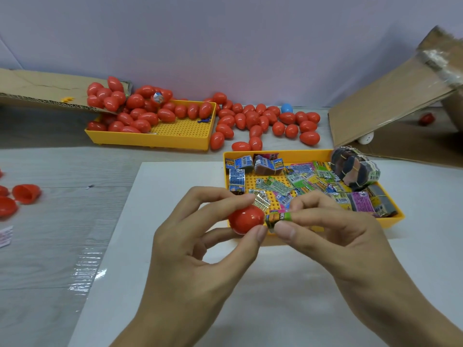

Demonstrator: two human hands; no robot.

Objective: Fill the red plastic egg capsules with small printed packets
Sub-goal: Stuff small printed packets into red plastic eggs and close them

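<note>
My left hand (pixel 200 246) holds a red egg capsule half (pixel 245 219) between thumb and fingers, above the near left corner of a yellow tray (pixel 288 154). My right hand (pixel 333 231) pinches a small folded printed packet (pixel 276 218) right at the capsule's side, touching it. The yellow tray holds several loose printed packets (pixel 300 181) and a banded bundle (pixel 354 170). Whether the packet's end is inside the capsule I cannot tell.
A second yellow tray (pixel 175 140) at the back left holds several closed red eggs (pixel 140 113); more red eggs (pixel 263 121) and a blue one (pixel 286 108) lie beside it. Open red halves (pixel 26 193) sit at the left. Cardboard flaps (pixel 390 96) stand at the right and back left.
</note>
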